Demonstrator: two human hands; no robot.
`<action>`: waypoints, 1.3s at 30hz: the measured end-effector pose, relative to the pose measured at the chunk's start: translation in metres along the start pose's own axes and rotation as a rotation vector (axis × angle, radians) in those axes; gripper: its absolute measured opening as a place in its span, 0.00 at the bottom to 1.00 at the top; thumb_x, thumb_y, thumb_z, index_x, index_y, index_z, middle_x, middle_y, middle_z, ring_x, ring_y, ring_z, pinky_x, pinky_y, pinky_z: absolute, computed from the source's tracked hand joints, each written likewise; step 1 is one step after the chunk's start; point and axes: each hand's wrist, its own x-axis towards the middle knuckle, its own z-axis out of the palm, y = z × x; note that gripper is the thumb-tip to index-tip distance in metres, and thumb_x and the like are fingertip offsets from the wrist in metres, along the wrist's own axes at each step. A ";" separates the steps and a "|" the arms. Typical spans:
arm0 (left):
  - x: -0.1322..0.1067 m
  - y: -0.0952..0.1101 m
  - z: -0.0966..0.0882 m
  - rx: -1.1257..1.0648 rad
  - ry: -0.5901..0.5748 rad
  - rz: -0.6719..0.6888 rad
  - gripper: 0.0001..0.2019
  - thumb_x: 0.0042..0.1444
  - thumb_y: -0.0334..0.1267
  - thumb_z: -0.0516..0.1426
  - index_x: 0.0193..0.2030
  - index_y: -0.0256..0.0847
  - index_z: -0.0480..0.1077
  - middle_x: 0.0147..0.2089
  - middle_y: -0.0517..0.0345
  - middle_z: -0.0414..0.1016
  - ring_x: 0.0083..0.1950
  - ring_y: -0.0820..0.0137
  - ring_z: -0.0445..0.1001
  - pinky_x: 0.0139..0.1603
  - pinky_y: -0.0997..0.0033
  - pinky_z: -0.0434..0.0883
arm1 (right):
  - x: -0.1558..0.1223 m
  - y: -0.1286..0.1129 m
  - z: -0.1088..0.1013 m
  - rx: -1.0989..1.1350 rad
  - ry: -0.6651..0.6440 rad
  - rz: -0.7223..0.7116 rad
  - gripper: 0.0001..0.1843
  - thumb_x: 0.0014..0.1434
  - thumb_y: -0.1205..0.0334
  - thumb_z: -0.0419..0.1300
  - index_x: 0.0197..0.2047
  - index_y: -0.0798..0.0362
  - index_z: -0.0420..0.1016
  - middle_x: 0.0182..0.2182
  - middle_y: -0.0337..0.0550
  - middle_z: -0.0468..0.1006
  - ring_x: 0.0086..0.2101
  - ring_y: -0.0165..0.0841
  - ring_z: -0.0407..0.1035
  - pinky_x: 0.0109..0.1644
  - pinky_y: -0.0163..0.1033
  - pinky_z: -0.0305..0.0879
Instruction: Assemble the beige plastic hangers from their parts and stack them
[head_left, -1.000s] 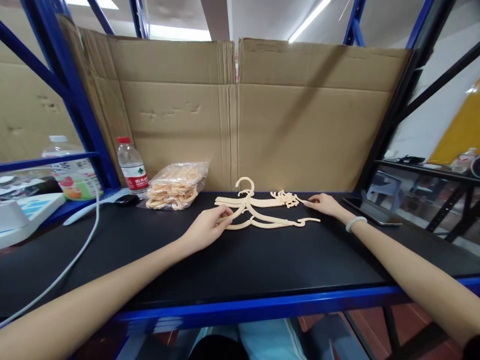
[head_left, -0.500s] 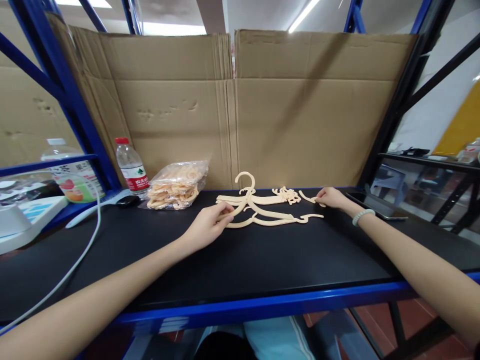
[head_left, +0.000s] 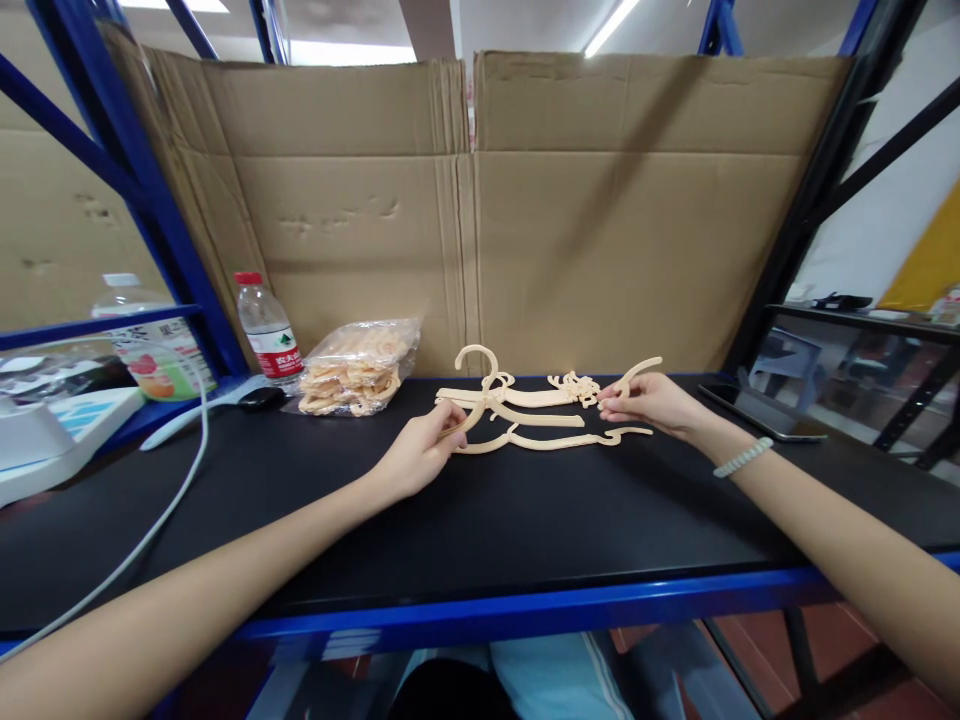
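On the table (head_left: 525, 530): bottle (head_left: 274, 340) and bag (head_left: 360, 365) left of centre, hangers (head_left: 536, 399) mid-frame, device (head_left: 769, 415) at right; cardboard (head_left: 600, 220) behind them.

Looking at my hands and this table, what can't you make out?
In the head view:
Held hanger, left end: covered by the left hand.
Curved piece, in part: covered by the right hand.
Small pieces: too small and tangled to count.
Plastic bag: shiny film and overlap hide its exact contents.

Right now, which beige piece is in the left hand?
The middle piece with the big hook; the rear piece and front piece lie on the table; the right hand holds a strip.
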 end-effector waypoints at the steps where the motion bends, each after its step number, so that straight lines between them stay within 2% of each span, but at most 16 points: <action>1: 0.000 0.000 0.001 -0.001 -0.002 -0.006 0.05 0.58 0.39 0.50 0.36 0.40 0.61 0.33 0.58 0.71 0.34 0.70 0.71 0.34 0.72 0.68 | -0.003 -0.001 0.008 0.005 -0.024 -0.005 0.12 0.42 0.68 0.71 0.31 0.59 0.76 0.32 0.48 0.79 0.32 0.32 0.76 0.37 0.31 0.76; 4: -0.001 0.000 0.003 -0.004 -0.011 -0.015 0.05 0.58 0.40 0.50 0.36 0.40 0.61 0.32 0.58 0.71 0.33 0.69 0.71 0.34 0.72 0.68 | -0.010 -0.003 0.024 -0.040 -0.073 -0.054 0.13 0.41 0.65 0.72 0.30 0.59 0.75 0.26 0.44 0.78 0.29 0.31 0.75 0.34 0.32 0.75; 7: -0.001 0.000 0.003 0.006 -0.015 -0.016 0.06 0.58 0.40 0.50 0.35 0.41 0.61 0.32 0.58 0.72 0.32 0.69 0.71 0.34 0.71 0.68 | -0.013 -0.003 0.030 -0.076 -0.105 -0.091 0.14 0.41 0.62 0.72 0.28 0.58 0.73 0.25 0.42 0.77 0.28 0.30 0.74 0.32 0.32 0.74; 10: -0.001 0.000 0.003 0.015 -0.018 -0.007 0.06 0.58 0.40 0.50 0.36 0.41 0.61 0.32 0.58 0.72 0.31 0.70 0.71 0.34 0.70 0.67 | -0.012 -0.001 0.031 -0.024 -0.161 -0.041 0.16 0.41 0.59 0.72 0.28 0.58 0.71 0.24 0.41 0.76 0.27 0.30 0.73 0.31 0.32 0.73; 14: -0.001 -0.001 0.003 0.028 -0.021 0.000 0.05 0.58 0.39 0.50 0.36 0.41 0.61 0.32 0.58 0.72 0.32 0.70 0.71 0.34 0.71 0.67 | -0.010 0.000 0.025 0.151 -0.237 0.018 0.18 0.41 0.58 0.72 0.31 0.58 0.71 0.25 0.41 0.76 0.29 0.28 0.73 0.36 0.32 0.73; 17: -0.001 -0.001 0.005 0.040 -0.016 0.003 0.05 0.58 0.39 0.50 0.36 0.41 0.61 0.32 0.58 0.72 0.31 0.70 0.71 0.34 0.71 0.67 | -0.011 -0.002 0.019 0.204 -0.300 0.052 0.16 0.44 0.60 0.72 0.32 0.59 0.73 0.28 0.42 0.76 0.31 0.28 0.73 0.38 0.31 0.72; 23: -0.002 0.002 0.006 0.062 -0.011 0.005 0.04 0.57 0.38 0.50 0.36 0.41 0.61 0.32 0.58 0.73 0.31 0.70 0.70 0.34 0.71 0.68 | -0.014 -0.005 0.019 0.292 -0.463 0.111 0.12 0.50 0.62 0.68 0.35 0.60 0.74 0.37 0.45 0.76 0.38 0.31 0.73 0.48 0.40 0.71; 29: -0.002 0.005 0.005 0.076 -0.009 0.019 0.03 0.57 0.37 0.50 0.36 0.41 0.61 0.31 0.59 0.73 0.30 0.70 0.71 0.34 0.71 0.68 | -0.017 -0.006 0.021 0.313 -0.465 0.164 0.12 0.49 0.64 0.69 0.34 0.59 0.71 0.38 0.49 0.78 0.42 0.38 0.75 0.48 0.40 0.72; 33: -0.002 0.007 0.005 0.060 -0.002 0.052 0.02 0.57 0.36 0.50 0.35 0.42 0.61 0.32 0.59 0.74 0.31 0.70 0.72 0.34 0.72 0.69 | -0.018 -0.008 0.022 0.272 -0.463 0.197 0.12 0.49 0.64 0.68 0.33 0.59 0.71 0.33 0.48 0.79 0.38 0.36 0.76 0.46 0.38 0.72; 39: -0.002 0.007 0.005 0.057 -0.006 0.070 0.01 0.58 0.35 0.50 0.36 0.42 0.61 0.31 0.60 0.73 0.32 0.70 0.72 0.35 0.72 0.69 | -0.017 -0.006 0.023 0.244 -0.522 0.171 0.13 0.47 0.63 0.69 0.29 0.59 0.69 0.28 0.44 0.77 0.34 0.32 0.76 0.42 0.34 0.72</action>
